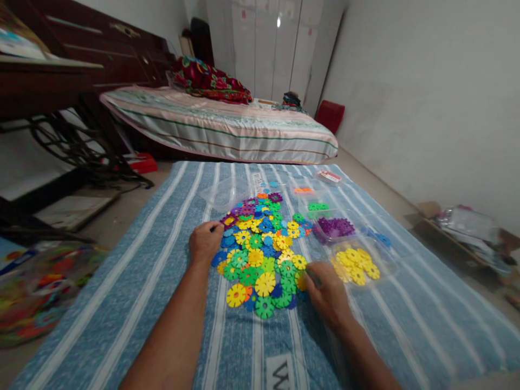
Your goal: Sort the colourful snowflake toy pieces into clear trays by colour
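A blue mat with white stripes lies on the floor. A pile of mixed-colour discs sits at the mat centre. Four clear trays stand in a row toward the right edge: yellow tray, purple tray, green tray, orange tray. A clear lid lies beyond the pile.

A home bedroom: a low mattress with a striped pastel sheet lies on the floor beside a dark wooden dresser, with a tall white wardrobe at the far wall and a blue-and-white striped floor mat spread over the bare floor.
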`<state>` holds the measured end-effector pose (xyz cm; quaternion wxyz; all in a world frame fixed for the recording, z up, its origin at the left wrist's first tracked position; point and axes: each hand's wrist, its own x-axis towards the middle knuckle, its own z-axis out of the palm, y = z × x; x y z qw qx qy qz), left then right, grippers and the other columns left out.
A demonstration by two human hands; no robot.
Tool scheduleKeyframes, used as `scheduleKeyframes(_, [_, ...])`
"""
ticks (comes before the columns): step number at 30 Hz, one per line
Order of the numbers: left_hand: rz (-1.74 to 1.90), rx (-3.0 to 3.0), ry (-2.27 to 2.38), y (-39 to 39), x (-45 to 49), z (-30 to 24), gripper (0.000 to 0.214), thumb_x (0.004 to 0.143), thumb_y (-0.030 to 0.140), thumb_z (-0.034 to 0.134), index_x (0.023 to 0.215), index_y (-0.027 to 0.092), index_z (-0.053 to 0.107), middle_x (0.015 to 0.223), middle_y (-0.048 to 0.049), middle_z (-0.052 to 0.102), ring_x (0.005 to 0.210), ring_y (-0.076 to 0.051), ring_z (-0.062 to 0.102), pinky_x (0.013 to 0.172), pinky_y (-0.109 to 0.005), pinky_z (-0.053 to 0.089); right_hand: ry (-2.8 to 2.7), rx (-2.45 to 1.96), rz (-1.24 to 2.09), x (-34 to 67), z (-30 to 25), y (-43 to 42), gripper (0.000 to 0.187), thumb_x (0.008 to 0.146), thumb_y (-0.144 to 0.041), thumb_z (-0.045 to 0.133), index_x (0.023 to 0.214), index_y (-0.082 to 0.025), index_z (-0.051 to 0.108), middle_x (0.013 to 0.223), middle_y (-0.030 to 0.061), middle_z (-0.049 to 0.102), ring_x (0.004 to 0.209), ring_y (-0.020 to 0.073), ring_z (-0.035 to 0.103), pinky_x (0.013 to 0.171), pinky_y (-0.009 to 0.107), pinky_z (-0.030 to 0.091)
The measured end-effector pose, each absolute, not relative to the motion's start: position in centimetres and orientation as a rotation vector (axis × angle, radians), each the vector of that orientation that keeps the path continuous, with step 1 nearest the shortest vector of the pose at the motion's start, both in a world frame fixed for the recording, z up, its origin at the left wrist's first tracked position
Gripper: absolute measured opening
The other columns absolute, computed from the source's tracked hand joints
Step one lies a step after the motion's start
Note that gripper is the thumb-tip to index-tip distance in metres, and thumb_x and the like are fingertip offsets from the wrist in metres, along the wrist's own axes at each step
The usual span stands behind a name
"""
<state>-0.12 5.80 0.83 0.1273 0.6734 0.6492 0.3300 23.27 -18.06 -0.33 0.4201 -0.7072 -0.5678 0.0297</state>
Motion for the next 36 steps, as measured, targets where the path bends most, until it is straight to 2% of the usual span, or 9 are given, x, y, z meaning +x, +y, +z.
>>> scheduleKeyframes(4, [0.948, 1.957, 1.902, 5.9, 0.0, 0.7, 0.032, 0.075, 0.036, 0.051, 0.085, 0.021, 0.077, 0.092, -0.0045, 0.077, 0.087, -0.023, 0.067, 0.077, -0.028, 0.05, -1.557, -1.862, 0.001, 21.9, -0.8, -19.8, 0.014, 0.085, -0.025, 0.057, 0.096, -0.019, 0.064, 0.102, 0.0103, 0.065, 0.095, 0.0233, 0.059, 0.083, 0.035, 0.049])
scheduleKeyframes(7, [0.929, 1.954, 1.906, 5.8, 0.0, 0.8, 0.034, 0.076, 0.037, 0.05, 0.087, 0.019, 0.077, 0.094, -0.0063, 0.077, 0.088, -0.023, 0.068, 0.078, -0.028, 0.049, -1.601, -1.844, -0.014, 21.6, -0.8, -20.0, 0.011, 0.087, -0.022, 0.054, 0.091, -0.018, 0.064, 0.099, 0.0097, 0.064, 0.093, 0.022, 0.058, 0.083, 0.035, 0.049])
scheduleKeyframes(14, [0.937, 1.952, 1.892, 5.7, 0.1, 0.9, 0.032, 0.076, 0.037, 0.051, 0.086, 0.021, 0.077, 0.092, -0.0041, 0.077, 0.087, -0.022, 0.068, 0.076, -0.027, 0.049, -1.548, -1.731, 0.066, 21.7, 0.1, -20.2, 0.025, 0.094, -0.023, 0.045, 0.084, -0.02, 0.067, 0.091, 0.008, 0.067, 0.088, 0.0193, 0.061, 0.081, 0.032, 0.05])
scheduleKeyframes(20, [0.941, 1.942, 1.905, 5.8, 0.1, 0.9, 0.032, 0.075, 0.037, 0.052, 0.087, 0.02, 0.077, 0.094, -0.0042, 0.077, 0.088, -0.023, 0.068, 0.078, -0.028, 0.05, -1.23, -1.582, 0.475, 22.6, 3.7, -21.0, 0.025, 0.091, -0.039, 0.055, 0.093, -0.022, 0.073, 0.087, 0.0064, 0.071, 0.084, 0.0204, 0.066, 0.077, 0.033, 0.052])
scheduleKeyframes(23, [0.943, 1.946, 1.896, 6.0, 0.1, 0.7, 0.033, 0.075, 0.037, 0.052, 0.088, 0.02, 0.077, 0.095, -0.0051, 0.077, 0.09, -0.024, 0.068, 0.08, -0.029, 0.05, -0.846, -1.452, 0.83, 23.1, 4.8, -20.8, 0.031, 0.08, -0.049, 0.067, 0.092, -0.02, 0.074, 0.081, 0.0058, 0.073, 0.075, 0.0212, 0.068, 0.072, 0.034, 0.054])
scheduleKeyframes(27, [0.945, 1.943, 1.906, 6.1, 0.1, 0.6, 0.032, 0.075, 0.037, 0.052, 0.087, 0.021, 0.077, 0.094, -0.0046, 0.077, 0.09, -0.024, 0.068, 0.08, -0.029, 0.051, -0.495, -1.227, 1.122, 22.9, 4.7, -20.4, 0.037, 0.066, -0.046, 0.081, 0.09, -0.019, 0.073, 0.078, 0.006, 0.074, 0.07, 0.0203, 0.069, 0.068, 0.033, 0.055])
scheduleKeyframes(30, [0.936, 1.931, 1.925, 6.0, 0.1, 0.7, 0.032, 0.075, 0.038, 0.052, 0.087, 0.021, 0.077, 0.093, -0.0049, 0.077, 0.089, -0.024, 0.068, 0.078, -0.029, 0.051, -0.467, -1.197, 1.196, 22.4, 4.4, -20.6, 0.037, 0.065, -0.044, 0.082, 0.09, -0.018, 0.071, 0.077, 0.0065, 0.074, 0.07, 0.0206, 0.069, 0.067, 0.033, 0.055])
scheduleKeyframes(33, [0.936, 1.939, 1.919, 5.8, 0.2, 0.7, 0.031, 0.075, 0.037, 0.052, 0.086, 0.021, 0.077, 0.093, -0.0045, 0.077, 0.088, -0.023, 0.068, 0.077, -0.028, 0.051, -0.643, -1.35, 1.03, 22.8, 4.7, -21.0, 0.034, 0.073, -0.047, 0.074, 0.092, -0.018, 0.072, 0.078, 0.0073, 0.074, 0.07, 0.022, 0.069, 0.068, 0.036, 0.055])
scheduleKeyframes(36, [0.939, 1.946, 1.913, 5.7, 0.2, 0.8, 0.031, 0.076, 0.037, 0.053, 0.086, 0.02, 0.077, 0.093, -0.0047, 0.077, 0.088, -0.023, 0.068, 0.077, -0.028, 0.05, -0.953, -1.623, 0.453, 24.9, 5.5, -21.2, 0.027, 0.082, -0.043, 0.064, 0.095, -0.021, 0.073, 0.088, 0.0077, 0.075, 0.082, 0.0235, 0.069, 0.08, 0.04, 0.055])
